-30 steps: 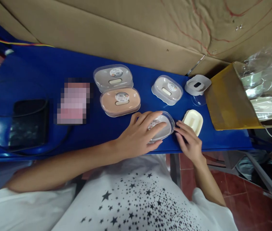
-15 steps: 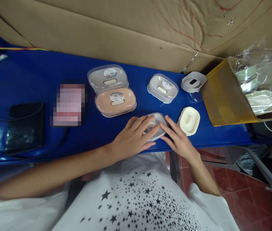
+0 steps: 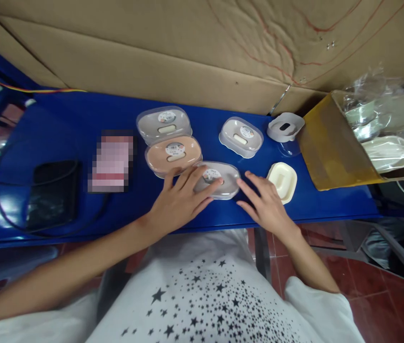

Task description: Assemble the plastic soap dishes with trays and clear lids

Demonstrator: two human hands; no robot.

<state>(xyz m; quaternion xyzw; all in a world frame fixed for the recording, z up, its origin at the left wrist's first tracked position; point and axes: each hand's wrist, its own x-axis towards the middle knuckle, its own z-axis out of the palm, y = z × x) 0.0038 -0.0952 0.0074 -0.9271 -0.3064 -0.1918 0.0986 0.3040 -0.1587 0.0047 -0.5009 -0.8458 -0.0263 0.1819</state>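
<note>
A grey oval dish with a clear lid and a round label (image 3: pixel 227 180) lies flat near the front edge of the blue table. My left hand (image 3: pixel 182 200) rests with spread fingers over its left side. At its right end, my right hand (image 3: pixel 268 202) has its fingers apart, the index fingertip at the rim. Behind my left fingers is a peach lidded dish (image 3: pixel 159 155), with a grey lidded dish (image 3: pixel 151 125) behind it. Another grey lidded dish (image 3: pixel 233 138) stands further back. Right of my right hand is a cream tray (image 3: pixel 287 183).
A grey part with a dark slot (image 3: pixel 280 127) and a clear lid (image 3: pixel 289 148) lie by a cardboard box (image 3: pixel 325 143) of wrapped dishes. Left are a blurred pink object (image 3: pixel 112 162), a black pouch (image 3: pixel 51 195) and cables. A cardboard panel (image 3: pixel 151 57) stands behind.
The grey lidded dish under my hands has moved left, against the peach one, and more of it shows. My left hand has moved left with it; my right hand stays near its right end.
</note>
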